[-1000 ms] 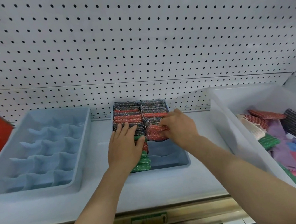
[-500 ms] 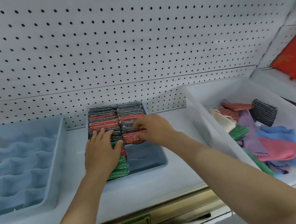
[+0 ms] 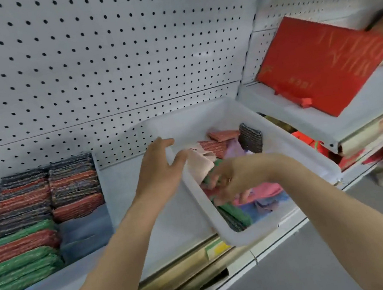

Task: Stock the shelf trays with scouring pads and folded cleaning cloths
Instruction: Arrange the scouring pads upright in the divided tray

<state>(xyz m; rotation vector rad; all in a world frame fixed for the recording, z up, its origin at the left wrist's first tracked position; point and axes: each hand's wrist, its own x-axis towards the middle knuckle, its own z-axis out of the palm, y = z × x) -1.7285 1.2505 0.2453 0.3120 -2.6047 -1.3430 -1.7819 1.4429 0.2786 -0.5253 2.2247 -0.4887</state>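
At the far left a blue tray sits on the shelf, against the pegboard. Its left column is packed front to back with scouring pads, green nearest, then red and dark ones behind; its right column is filled only in the far half, the near part bare.

The left hand is right of the tray, at the left wall of the white bin. Its fingers are loose and fairly straight, thumb spread toward the bin's rim, holding nothing.

Inside the bin lies a loose heap: a beige cloth near the left wall, red pads and a dark pad at the far end, pink and blue cloths nearer.

The right hand is down in the bin over a green pad, fingers curled; blur hides whether they grip anything, so I cannot tell.

To the far right a red box leans on a neighbouring shelf.
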